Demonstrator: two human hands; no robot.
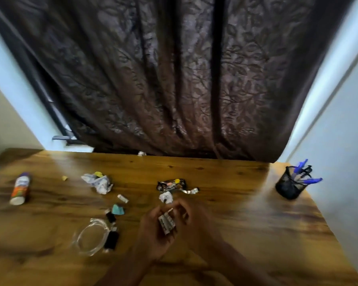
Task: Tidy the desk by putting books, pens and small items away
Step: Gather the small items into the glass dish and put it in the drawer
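Small grey cylindrical batteries [167, 223] lie in the cupped, palm-up left hand [153, 234] above the brown wooden bench [225, 213]. The right hand [189, 218] curls over them, fingertips pinching one; both hands meet mid-bench, near a crumpled white paper scrap [166, 197].

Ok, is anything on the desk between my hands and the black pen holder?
Nothing visible. The left hand and right hand hold small batteries, and the desk between them and the pen holder at far right looks bare.
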